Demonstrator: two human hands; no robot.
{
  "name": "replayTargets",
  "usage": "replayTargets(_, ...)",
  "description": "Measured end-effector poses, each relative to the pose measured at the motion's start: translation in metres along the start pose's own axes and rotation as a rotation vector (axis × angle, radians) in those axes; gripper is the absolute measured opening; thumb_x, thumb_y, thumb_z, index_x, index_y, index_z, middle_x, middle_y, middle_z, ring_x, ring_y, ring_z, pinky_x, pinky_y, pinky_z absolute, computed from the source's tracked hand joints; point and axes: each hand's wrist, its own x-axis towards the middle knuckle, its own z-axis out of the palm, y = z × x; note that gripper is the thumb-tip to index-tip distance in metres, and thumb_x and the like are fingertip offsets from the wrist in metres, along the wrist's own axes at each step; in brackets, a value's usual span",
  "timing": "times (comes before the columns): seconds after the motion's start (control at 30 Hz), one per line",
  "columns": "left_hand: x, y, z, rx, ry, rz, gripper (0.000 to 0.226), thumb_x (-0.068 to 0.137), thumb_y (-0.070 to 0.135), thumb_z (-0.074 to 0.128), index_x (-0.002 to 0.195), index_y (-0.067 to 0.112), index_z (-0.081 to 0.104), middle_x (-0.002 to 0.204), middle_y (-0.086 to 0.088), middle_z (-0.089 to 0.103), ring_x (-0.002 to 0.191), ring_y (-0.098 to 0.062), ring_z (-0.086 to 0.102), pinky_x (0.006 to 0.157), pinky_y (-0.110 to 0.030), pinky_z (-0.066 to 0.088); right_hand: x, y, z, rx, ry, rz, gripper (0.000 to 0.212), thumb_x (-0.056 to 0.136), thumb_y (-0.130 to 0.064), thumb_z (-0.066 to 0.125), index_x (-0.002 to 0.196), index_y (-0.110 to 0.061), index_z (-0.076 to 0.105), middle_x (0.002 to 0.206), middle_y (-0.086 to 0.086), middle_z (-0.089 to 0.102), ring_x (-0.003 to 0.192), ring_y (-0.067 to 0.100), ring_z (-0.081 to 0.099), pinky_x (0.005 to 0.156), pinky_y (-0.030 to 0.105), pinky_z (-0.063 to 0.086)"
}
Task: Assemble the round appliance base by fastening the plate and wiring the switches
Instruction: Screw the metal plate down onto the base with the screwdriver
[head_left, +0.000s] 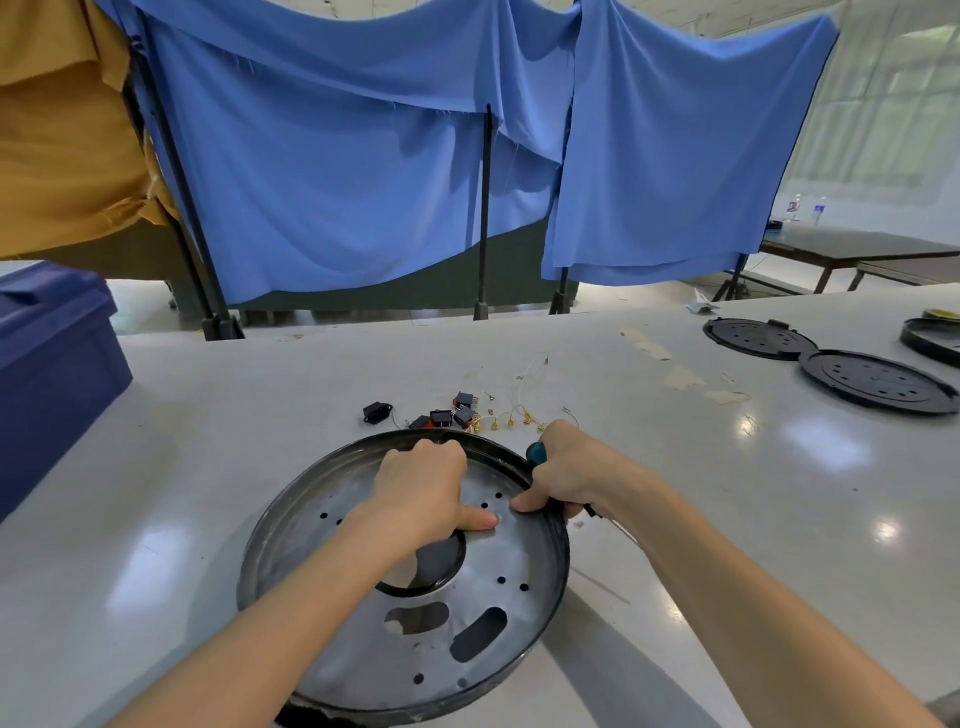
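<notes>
- Downward view over a pale grey table (260, 405), two bare forearms reaching in from the bottom edge
- Round black appliance base (248, 571) lying flat on the table, close in front, between the arms
- Silver metal plate (498, 566) seated inside the base, pierced with small round holes, one large round opening and two elongated slots
- Left hand (426, 488) resting on the far half of the plate, fingers curled under near the far rim, thumb stretched to the right and pressed flat on the plate; impossible to tell any grip under the curled fingers
- Right hand (566, 473) fisted round a screwdriver (535, 453) at the right rim of the base, teal handle end poking out above the fist, thumb tip touching the plate close to the left thumb; tool tip hidden
- Black switches (452, 413) in a loose cluster on the table just beyond the base, a black socket (376, 413) to their left
- Thin wires (511, 420) with gold terminals scattered right of the switches
- Two black round lids (878, 382) at far right on the table, well apart from the base
- Dark blue bin (52, 374) at the left edge; blue cloth (363, 156) hung on poles behind the table
</notes>
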Motion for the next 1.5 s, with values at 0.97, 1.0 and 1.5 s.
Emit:
replayTargets(0.97,0.02,-0.051,-0.023,-0.085,-0.248,0.061,0.086,0.069,0.037,0.084,0.141,0.042,0.037,0.141,0.013,0.047,0.133,-0.02,0.037,0.102,-0.039,0.02,-0.005,0.003,0.004,0.26,-0.127,-0.167,0.04,0.085,-0.048,0.07,0.079,-0.01,0.06,0.049,0.0,0.064,0.033,0.011,0.048,0.041,0.021,0.027)
replayTargets(1.0,0.02,-0.051,-0.022,-0.087,-0.24,0.058,0.086,0.069,0.037,0.085,0.141,0.042,0.037,0.141,0.012,0.048,0.133,-0.021,0.037,0.103,-0.039,0.02,-0.005,0.003,0.005,0.275,-0.129,-0.175,0.039,0.085,-0.047,0.07,0.077,-0.01,0.06,0.049,-0.001,0.064,0.033,0.011,0.05,0.04,0.02,0.027)
replayTargets(1.5,-0.004,-0.021,-0.002,-0.44,0.038,0.373,0.014,0.074,0.022,0.082,0.086,0.018,0.076,0.127,0.006,0.057,0.122,-0.011,0.047,0.107,-0.034,0.033,-0.021,-0.02,-0.035,1.314,0.605,-0.514,0.054,0.093,-0.03,0.063,0.045,-0.02,0.04,0.04,-0.003,0.031,0.032,0.014,0.028,0.037,0.017,0.022)
